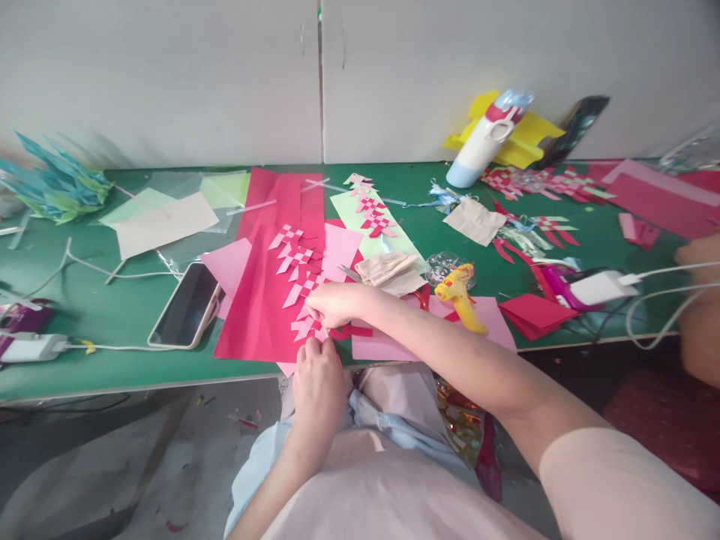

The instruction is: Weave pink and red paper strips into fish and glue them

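Note:
On the red paper lie several woven pink-and-red paper fish in a slanting column. My left hand rests at the table's front edge, its fingers pressed together at the lowest woven piece. Just above it, my right hand pinches at the same piece, where something thin and shiny shows between the hands. What exactly the fingertips hold is too small to tell. Scissors lie right of the column, partly under a folded beige cloth.
A phone lies left of the red paper. To the right are a yellow glue gun, red folded paper and a white charger with cables. A bottle stands at the back. Another person's arm shows at the right edge.

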The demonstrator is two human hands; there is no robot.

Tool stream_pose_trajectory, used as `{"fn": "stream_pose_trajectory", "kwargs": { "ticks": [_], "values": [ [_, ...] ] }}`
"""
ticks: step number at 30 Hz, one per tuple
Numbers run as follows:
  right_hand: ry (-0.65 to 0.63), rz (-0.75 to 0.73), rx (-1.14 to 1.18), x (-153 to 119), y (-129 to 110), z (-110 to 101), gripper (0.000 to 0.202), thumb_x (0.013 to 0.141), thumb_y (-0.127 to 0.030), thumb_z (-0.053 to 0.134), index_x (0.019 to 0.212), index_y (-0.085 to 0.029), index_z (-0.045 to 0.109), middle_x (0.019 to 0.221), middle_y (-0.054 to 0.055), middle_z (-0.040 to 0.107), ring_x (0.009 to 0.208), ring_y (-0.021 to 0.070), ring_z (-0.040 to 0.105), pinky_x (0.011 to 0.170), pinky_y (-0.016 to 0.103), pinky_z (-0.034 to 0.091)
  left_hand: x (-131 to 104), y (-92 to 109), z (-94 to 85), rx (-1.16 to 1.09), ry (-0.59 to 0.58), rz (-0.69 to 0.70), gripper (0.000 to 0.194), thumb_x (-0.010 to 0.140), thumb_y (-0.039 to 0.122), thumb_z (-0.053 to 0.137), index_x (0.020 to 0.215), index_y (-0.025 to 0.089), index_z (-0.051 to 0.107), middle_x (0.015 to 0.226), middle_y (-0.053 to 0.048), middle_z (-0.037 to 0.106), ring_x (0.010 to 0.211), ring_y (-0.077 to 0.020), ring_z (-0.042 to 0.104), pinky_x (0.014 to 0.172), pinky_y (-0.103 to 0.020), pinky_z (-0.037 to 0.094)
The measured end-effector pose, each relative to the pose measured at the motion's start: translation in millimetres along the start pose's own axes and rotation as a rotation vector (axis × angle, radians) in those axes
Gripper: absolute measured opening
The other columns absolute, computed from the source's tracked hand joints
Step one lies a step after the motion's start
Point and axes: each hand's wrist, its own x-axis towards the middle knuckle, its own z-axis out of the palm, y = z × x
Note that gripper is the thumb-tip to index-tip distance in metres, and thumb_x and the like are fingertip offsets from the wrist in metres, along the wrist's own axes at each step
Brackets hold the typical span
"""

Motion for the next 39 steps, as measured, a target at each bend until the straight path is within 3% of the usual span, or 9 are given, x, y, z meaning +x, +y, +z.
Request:
{"fn": "stream_pose_trajectory", "kwargs": {
  "ticks": [5, 11, 16, 19, 24, 29, 33, 39],
  "values": [
    [0.092, -0.003, 0.071, -13.1, 5.7, 1.5, 0.014, 0.072, -0.005, 0.056, 0.077, -0.015, 0.063, 0.078, 0.004, 0.069, 0.064, 0.0130, 0.056, 0.053, 0.022, 0.034, -2.3, -0.6, -1.3, -0.024, 0.043, 0.012, 0.026, 0.085, 0.012, 0.045, 0.098, 0.013, 0.067, 0.088, -0.009, 0.059, 0.082, -0.0211, 0.058, 0.076, -0.032, 0.047],
    [0.415, 0.037, 0.292, -49.3, 16.0, 4.0, 0.011, 0.077, -0.005, 0.058, 0.080, -0.016, 0.059, 0.080, 0.002, 0.066, 0.070, 0.0119, 0.056, 0.063, 0.022, 0.037, -12.5, -8.1, -3.4, -0.096, 0.135, 0.025, 0.029, 0.090, 0.020, 0.045, 0.110, 0.017, 0.066, 0.088, -0.007, 0.064, 0.078, -0.0186, 0.060, 0.071, -0.028, 0.046],
    [0.628, 0.128, 0.311, -82.1, 3.6, 28.1, 0.011, 0.085, -0.010, 0.054, 0.089, -0.017, 0.061, 0.092, 0.004, 0.067, 0.081, 0.0147, 0.059, 0.072, 0.025, 0.040, -17.3, -26.9, -14.3, -0.128, 0.153, -0.009, 0.022, 0.089, 0.022, 0.049, 0.095, 0.020, 0.070, 0.083, -0.004, 0.067, 0.075, -0.0177, 0.061, 0.065, -0.026, 0.042],
    [0.646, 0.152, 0.195, -88.5, -12.5, 58.4, 0.018, 0.093, -0.016, 0.047, 0.092, -0.016, 0.065, 0.093, 0.006, 0.068, 0.087, 0.0172, 0.061, 0.077, 0.027, 0.042, -14.0, -44.8, -21.3, -0.144, 0.159, -0.010, 0.022, 0.089, 0.023, 0.049, 0.095, 0.020, 0.070, 0.078, -0.003, 0.066, 0.072, -0.0164, 0.060, 0.062, -0.025, 0.040],
    [0.629, 0.231, -0.021, -83.9, -41.8, 97.3, 0.027, 0.096, -0.020, 0.043, 0.110, -0.017, 0.065, 0.087, 0.007, 0.066, 0.085, 0.0190, 0.061, 0.072, 0.029, 0.043, -2.9, -69.0, -25.0, -0.165, 0.149, 0.054, 0.023, 0.090, 0.025, 0.047, 0.095, 0.021, 0.069, 0.077, -0.001, 0.064, 0.071, -0.0152, 0.059, 0.062, -0.025, 0.040],
    [0.704, 0.298, -0.069, -72.5, -57.2, 112.0, 0.032, 0.096, -0.037, 0.045, 0.119, -0.021, 0.061, 0.088, 0.006, 0.064, 0.080, 0.0184, 0.061, 0.064, 0.029, 0.041, 3.7, -76.4, -23.4, -0.206, 0.131, 0.129, 0.023, 0.090, 0.027, 0.048, 0.097, 0.021, 0.069, 0.081, -0.002, 0.065, 0.075, -0.0167, 0.061, 0.063, -0.025, 0.041],
    [0.747, 0.336, -0.079, -63.5, -61.0, 120.3, 0.045, 0.089, -0.055, 0.052, 0.116, -0.021, 0.062, 0.092, 0.007, 0.063, 0.082, 0.0210, 0.061, 0.064, 0.030, 0.042, 6.3, -80.6, -21.0, -0.229, 0.118, 0.178, 0.022, 0.090, 0.026, 0.049, 0.099, 0.022, 0.068, 0.083, -0.002, 0.066, 0.076, -0.0177, 0.061, 0.062, -0.025, 0.042],
    [0.751, 0.361, -0.095, -61.6, -63.3, 122.7, 0.036, 0.087, -0.042, 0.061, 0.115, -0.020, 0.062, 0.093, 0.007, 0.062, 0.083, 0.0205, 0.060, 0.063, 0.029, 0.042, 8.6, -88.8, -16.7, -0.233, 0.135, 0.226, 0.021, 0.090, 0.026, 0.050, 0.099, 0.020, 0.068, 0.080, -0.003, 0.065, 0.073, -0.0180, 0.060, 0.063, -0.027, 0.044]
  ]
}}
